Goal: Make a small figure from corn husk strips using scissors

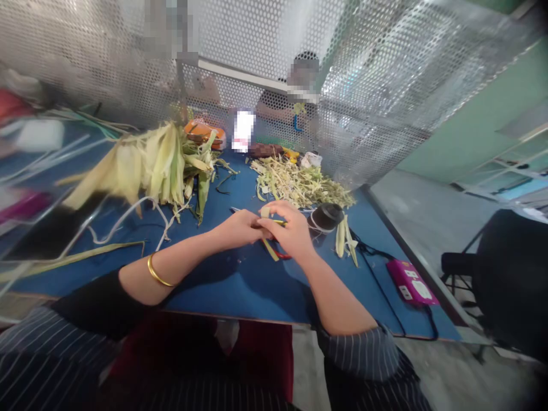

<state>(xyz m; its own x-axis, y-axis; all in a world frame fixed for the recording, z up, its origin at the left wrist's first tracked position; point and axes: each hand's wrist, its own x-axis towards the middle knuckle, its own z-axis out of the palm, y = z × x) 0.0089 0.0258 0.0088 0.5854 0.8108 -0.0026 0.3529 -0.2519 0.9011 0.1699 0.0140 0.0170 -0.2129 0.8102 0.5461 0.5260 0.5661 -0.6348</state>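
My left hand (243, 229) and my right hand (291, 229) meet above the blue table, both closed with fingers bent. Between them is a pale husk strip (270, 250), its lower end hanging below the fingers and a short bit showing at the top. Part of its length is hidden by the fingers. Something red and curved (283, 257), like a scissors handle, lies under my right hand. Just right of that hand is a black spool (327, 216) with white thread on it. A few loose husk pieces (341, 237) lie beyond the spool.
A big bunch of husks (158, 162) lies left, a heap of husk scraps (295, 182) behind my hands. White cord (122, 220) curls at left. A magenta power box (413, 282) with black cables sits right. A person (285, 108) is behind the perforated screen (257, 34).
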